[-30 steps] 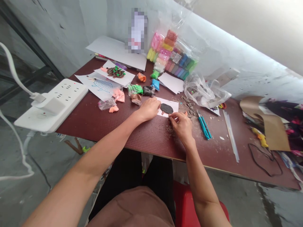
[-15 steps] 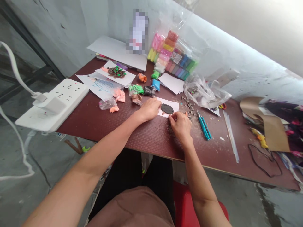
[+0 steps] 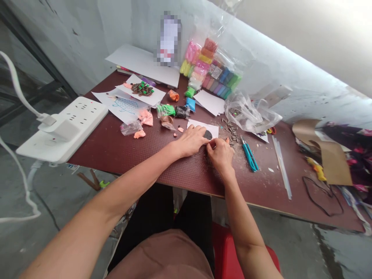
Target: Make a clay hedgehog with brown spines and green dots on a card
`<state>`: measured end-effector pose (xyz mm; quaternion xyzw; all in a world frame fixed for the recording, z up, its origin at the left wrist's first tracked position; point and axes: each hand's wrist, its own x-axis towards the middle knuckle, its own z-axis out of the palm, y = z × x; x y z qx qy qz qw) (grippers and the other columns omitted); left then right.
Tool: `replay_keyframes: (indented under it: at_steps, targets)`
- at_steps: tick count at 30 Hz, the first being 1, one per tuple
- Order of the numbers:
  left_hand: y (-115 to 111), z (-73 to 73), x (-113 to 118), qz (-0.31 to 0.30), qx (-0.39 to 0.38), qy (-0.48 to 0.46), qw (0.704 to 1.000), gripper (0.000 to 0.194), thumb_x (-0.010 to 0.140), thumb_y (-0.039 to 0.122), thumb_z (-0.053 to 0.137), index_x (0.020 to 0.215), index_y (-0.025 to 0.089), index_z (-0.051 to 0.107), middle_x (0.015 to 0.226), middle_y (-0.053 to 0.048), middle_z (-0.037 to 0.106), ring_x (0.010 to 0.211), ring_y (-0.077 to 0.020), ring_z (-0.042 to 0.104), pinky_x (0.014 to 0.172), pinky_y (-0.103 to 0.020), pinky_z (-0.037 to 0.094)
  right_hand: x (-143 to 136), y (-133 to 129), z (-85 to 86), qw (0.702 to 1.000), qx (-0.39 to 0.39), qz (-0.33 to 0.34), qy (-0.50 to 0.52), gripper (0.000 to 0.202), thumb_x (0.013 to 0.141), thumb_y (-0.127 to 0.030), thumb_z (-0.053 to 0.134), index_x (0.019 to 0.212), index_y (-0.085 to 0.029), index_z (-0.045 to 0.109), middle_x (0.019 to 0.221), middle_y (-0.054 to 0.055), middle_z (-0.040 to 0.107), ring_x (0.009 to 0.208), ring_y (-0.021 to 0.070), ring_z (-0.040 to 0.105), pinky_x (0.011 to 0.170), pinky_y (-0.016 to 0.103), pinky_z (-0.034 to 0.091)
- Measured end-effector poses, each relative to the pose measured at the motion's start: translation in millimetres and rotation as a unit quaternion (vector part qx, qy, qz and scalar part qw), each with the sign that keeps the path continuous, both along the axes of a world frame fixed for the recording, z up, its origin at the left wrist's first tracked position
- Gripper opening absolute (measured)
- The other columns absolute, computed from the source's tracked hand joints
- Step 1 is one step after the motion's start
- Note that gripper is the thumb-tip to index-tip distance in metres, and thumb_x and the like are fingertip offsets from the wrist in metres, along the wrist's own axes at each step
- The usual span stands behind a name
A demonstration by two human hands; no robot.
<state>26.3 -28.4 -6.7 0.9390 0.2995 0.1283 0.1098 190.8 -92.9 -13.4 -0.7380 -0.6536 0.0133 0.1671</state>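
Note:
My left hand lies over a small white card, fingers stretched out toward the right. Its fingers cover most of a flat black clay oval on that card. At the card's lower right edge is my right hand, thumb and fingers pinched together; what is between them, if anything, is too small to make out. The fingertips of both hands nearly meet. Small peach clay bits are on the table left of the card. Striped sunflower seeds lie scattered to its right.
Right of my hands lies a teal craft knife, then clear glue sticks and a yellow glue gun. Bagged coloured clay leans at the back wall. A seed-covered clay piece rests on paper. A white power strip is at left.
My left hand has moved right and slightly down, its fingers spreading over the black oval. Peach clay bits show where that hand was. My right hand stays nearly in place.

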Motion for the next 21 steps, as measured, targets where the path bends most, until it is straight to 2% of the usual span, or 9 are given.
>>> replay_keyframes:
  at_steps: [6,9,11,13,15,17,18,21]
  targets:
    - [-1,3.8,0,0.002,-0.002,0.014,1.0,0.04,0.104,0.016,0.046,0.125,0.024,0.079,0.116,-0.015,0.064,0.115,-0.0311,0.055,0.094,-0.043,0.036,0,0,1.1,1.0,-0.003,0.004,0.017,0.016,0.089,-0.028,0.056,0.075,-0.024,0.064,0.086,0.006,0.076,0.084,0.0247,0.07,0.117,0.056,0.039]
    - [-2,6.3,0,0.003,-0.015,0.016,1.0,0.041,0.105,0.016,0.045,0.124,0.024,0.08,0.118,-0.015,0.065,0.115,-0.0314,0.055,0.095,-0.043,0.036,1,-2,3.9,0.997,-0.002,0.032,0.065,0.017,0.088,-0.029,0.058,0.072,-0.023,0.064,0.076,0.002,0.073,0.071,0.0198,0.066,0.122,0.059,0.03]
    - [-2,7.1,-1,0.001,-0.018,0.017,1.0,0.041,0.105,0.016,0.045,0.123,0.025,0.08,0.117,-0.015,0.065,0.115,-0.0312,0.054,0.095,-0.043,0.036,5,-5,6.3,0.991,-0.012,0.057,0.117,0.019,0.086,-0.03,0.058,0.07,-0.022,0.064,0.065,-0.003,0.067,0.06,0.0155,0.06,0.122,0.059,0.03]
    - [-2,7.2,-1,0.002,-0.021,0.021,1.0,0.041,0.104,0.015,0.045,0.123,0.025,0.08,0.116,-0.015,0.065,0.115,-0.0311,0.055,0.095,-0.043,0.036,9,-9,9.1,0.983,-0.015,0.061,0.175,0.019,0.086,-0.032,0.058,0.071,-0.022,0.065,0.06,-0.004,0.063,0.056,0.0134,0.054,0.111,0.053,0.043]
    - [0,6.4,-2,0.001,-0.024,0.022,0.999,0.042,0.103,0.013,0.046,0.125,0.025,0.08,0.116,-0.014,0.065,0.115,-0.0304,0.055,0.096,-0.043,0.037,14,-12,12.0,0.973,0.004,0.041,0.226,0.019,0.085,-0.036,0.059,0.075,-0.021,0.066,0.061,-0.004,0.062,0.055,0.0134,0.051,0.087,0.04,0.053]
    - [1,4.9,-2,-0.004,-0.024,0.016,1.0,0.043,0.101,0.012,0.048,0.128,0.027,0.079,0.114,-0.013,0.064,0.114,-0.0291,0.055,0.095,-0.042,0.037,18,-15,14.0,0.963,0.035,0.014,0.266,0.02,0.083,-0.039,0.059,0.078,-0.021,0.066,0.064,-0.001,0.064,0.056,0.014,0.051,0.068,0.032,0.049]
    - [2,4.1,-3,-0.008,-0.023,0.013,1.0,0.044,0.101,0.012,0.048,0.128,0.028,0.079,0.113,-0.013,0.064,0.114,-0.0285,0.056,0.095,-0.041,0.038,19,-15,14.4,0.959,0.047,0.003,0.279,0.02,0.082,-0.039,0.06,0.077,-0.021,0.065,0.066,0.0,0.066,0.057,0.0144,0.053,0.064,0.03,0.047]
    - [4,1.7,-3,-0.01,-0.025,0.008,1.0,0.042,0.101,0.013,0.049,0.127,0.027,0.079,0.111,-0.012,0.065,0.114,-0.0283,0.056,0.095,-0.041,0.038,18,-16,13.1,0.959,0.053,-0.014,0.279,0.018,0.08,-0.038,0.064,0.075,-0.021,0.064,0.069,0.002,0.069,0.059,0.0156,0.057,0.063,0.029,0.046]
